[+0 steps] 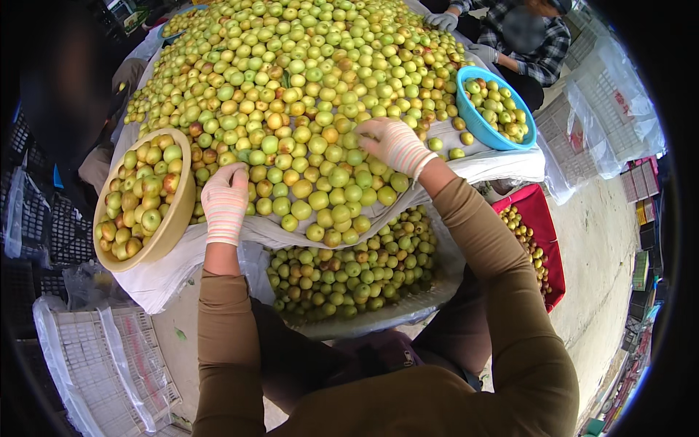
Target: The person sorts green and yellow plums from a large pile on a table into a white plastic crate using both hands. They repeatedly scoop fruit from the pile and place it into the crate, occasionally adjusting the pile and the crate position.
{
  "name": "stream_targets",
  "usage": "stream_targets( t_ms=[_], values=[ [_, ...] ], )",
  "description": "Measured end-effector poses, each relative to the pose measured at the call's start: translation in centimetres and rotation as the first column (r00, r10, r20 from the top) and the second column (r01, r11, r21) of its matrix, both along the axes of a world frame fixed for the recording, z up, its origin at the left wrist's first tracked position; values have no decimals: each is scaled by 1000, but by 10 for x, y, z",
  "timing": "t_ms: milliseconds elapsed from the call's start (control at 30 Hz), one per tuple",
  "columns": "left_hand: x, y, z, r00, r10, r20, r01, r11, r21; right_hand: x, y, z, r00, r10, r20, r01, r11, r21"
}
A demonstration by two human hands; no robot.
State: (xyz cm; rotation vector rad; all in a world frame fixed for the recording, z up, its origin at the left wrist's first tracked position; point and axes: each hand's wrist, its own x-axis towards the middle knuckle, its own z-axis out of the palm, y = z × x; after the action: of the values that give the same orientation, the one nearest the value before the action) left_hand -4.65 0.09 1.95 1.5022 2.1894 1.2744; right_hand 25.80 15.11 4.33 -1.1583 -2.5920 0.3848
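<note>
A wide heap of yellow-green jujubes, some blushed brown, covers the cloth-lined table before me. My left hand, in a striped knit glove, rests at the heap's near left side, just right of a tan basin full of jujubes. Its fingers curl downward, and whatever lies under them is hidden. Over the right part of the heap reaches my right hand, gloved alike. Its thumb and fingertips are bent against the fruit there; whether one is gripped does not show.
Below the table edge, a lined container holds more jujubes. A blue basket of jujubes stands at the right, near a co-worker's gloved hand. A red bin sits on the floor. Plastic crates stand lower left. Another person sits at the left.
</note>
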Motion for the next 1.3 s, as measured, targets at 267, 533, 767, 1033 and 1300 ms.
stream_targets(
  t_ms=[267,533,767,1033,1300],
  values=[
    [-14,-21,13,961,72,-266,-137,963,-232,-73,20,18,916,-96,389,131,989,-63],
    [-20,-29,6,891,-100,-442,-149,856,-495,-133,-19,6,920,374,121,-369,927,-62],
    [-22,-27,6,901,-98,-423,-137,860,-491,-174,-32,10,650,295,701,-278,950,-142],
    [-13,-20,13,922,-29,-386,-106,940,-324,-137,-29,38,955,83,284,-20,976,-218],
    [-3,-13,6,931,3,-366,-96,967,-235,-158,-64,0,750,339,568,-278,941,-194]
  ],
)
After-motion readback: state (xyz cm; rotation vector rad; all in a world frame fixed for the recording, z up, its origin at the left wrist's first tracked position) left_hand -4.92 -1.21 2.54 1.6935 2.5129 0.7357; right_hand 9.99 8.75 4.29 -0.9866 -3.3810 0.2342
